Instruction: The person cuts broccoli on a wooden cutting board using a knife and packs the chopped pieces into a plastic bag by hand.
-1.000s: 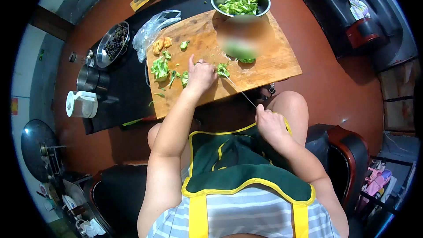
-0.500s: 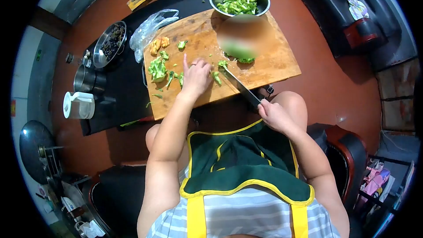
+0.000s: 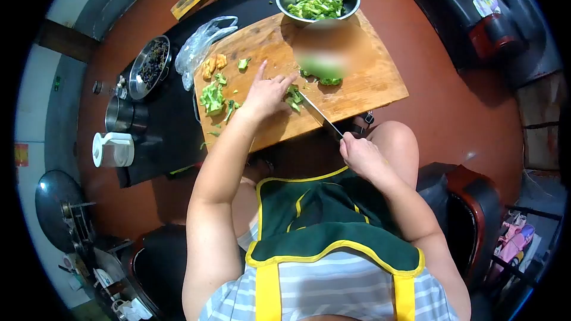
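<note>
My right hand (image 3: 363, 153) is closed around the handle of a kitchen knife (image 3: 322, 115), whose blade slants up and left across the cutting board's near edge. By the blade's tip lies a small green broccoli piece (image 3: 294, 100). My left hand (image 3: 270, 92) is over the wooden cutting board (image 3: 351, 98) with fingers spread, just beside that piece; whether a fingertip touches it I cannot tell. A larger broccoli chunk (image 3: 212, 98) and small scraps lie left of this hand. More broccoli (image 3: 329, 81) sits at the board's right, partly covered by a blurred patch.
A metal bowl (image 3: 281, 7) of cut broccoli stands at the board's far edge. Orange-yellow pieces (image 3: 214, 66) lie at the board's left, near a plastic bag (image 3: 199, 44). Further left are a bowl of dark fruit (image 3: 152, 62), a metal pot (image 3: 119, 115) and a clear pitcher (image 3: 113, 150).
My left hand has moved slightly right, its fingers reaching toward the knife tip. The knife and my right hand have shifted a little left, and the blade now looks narrower, more edge-on.
</note>
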A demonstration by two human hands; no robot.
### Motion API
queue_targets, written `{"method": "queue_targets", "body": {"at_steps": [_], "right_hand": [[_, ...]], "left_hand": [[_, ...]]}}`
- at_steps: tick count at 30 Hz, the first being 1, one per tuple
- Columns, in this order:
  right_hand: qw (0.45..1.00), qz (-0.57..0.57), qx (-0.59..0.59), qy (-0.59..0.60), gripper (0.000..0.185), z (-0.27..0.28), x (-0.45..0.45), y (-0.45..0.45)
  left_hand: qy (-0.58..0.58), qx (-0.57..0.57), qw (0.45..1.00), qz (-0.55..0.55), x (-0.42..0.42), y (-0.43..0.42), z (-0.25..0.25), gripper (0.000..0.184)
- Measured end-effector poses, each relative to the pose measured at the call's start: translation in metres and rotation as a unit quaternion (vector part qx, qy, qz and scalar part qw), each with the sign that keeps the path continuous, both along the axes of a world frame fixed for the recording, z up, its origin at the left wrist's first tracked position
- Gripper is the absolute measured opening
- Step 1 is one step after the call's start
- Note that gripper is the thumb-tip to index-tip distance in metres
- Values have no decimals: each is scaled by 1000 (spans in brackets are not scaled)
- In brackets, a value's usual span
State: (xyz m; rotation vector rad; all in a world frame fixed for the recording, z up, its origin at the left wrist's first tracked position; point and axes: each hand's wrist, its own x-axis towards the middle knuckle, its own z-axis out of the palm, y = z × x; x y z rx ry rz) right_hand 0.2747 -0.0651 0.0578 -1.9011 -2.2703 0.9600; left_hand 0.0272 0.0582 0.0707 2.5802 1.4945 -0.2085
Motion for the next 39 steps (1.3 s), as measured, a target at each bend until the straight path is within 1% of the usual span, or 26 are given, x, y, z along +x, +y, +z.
{"method": "queue_targets", "body": {"at_steps": [2,5,7,9,10,13,16,19,20,22,25,28,31,34,35,37,39], "right_hand": [[1000,0,1,10,23,-1,3,-1],[999,-19,-18,21,24,2,12,-2],[999,-37,-23,31,25,0,20,-2],[998,-52,-14,44,25,-5,27,-3],[996,-58,-33,55,25,-4,30,-2],[998,-37,-16,55,23,-2,31,-1],[1000,-8,19,-2,20,7,20,-2],[997,37,65,-10,17,14,12,-5],[994,49,97,-12,17,9,13,-7],[997,40,71,-15,17,14,16,-4],[998,17,56,-36,16,13,18,-4],[997,-6,58,-57,15,19,16,-7],[994,-22,74,-81,12,17,11,-7],[990,-26,90,-102,9,5,-1,-5],[989,-26,94,-109,8,4,-5,-3],[992,-26,74,-95,7,9,-11,-1],[993,-24,72,-91,7,10,-14,0]], "left_hand": [[-27,17,999,-28,-8,7,-14,72],[-59,15,997,-51,-13,12,-17,72],[-83,12,994,-69,-9,12,-9,73],[-62,-60,996,-34,-2,14,-1,74],[-51,-95,994,-16,2,15,4,74],[-40,-93,995,-8,10,16,13,76],[-88,-105,990,-18,11,20,6,68],[-55,-115,991,-44,8,21,1,57],[-52,-113,992,-38,7,20,0,52],[-45,-109,993,-26,5,18,-1,43],[-21,-100,995,-16,2,22,-9,36],[2,-95,995,-6,4,23,-10,38],[-34,-97,995,10,12,14,-1,42],[-51,-133,989,39,11,16,-11,44],[-59,-139,987,49,10,14,-13,43],[-77,-149,983,69,19,7,0,41],[-51,-91,992,67,17,5,-26,38]]}}
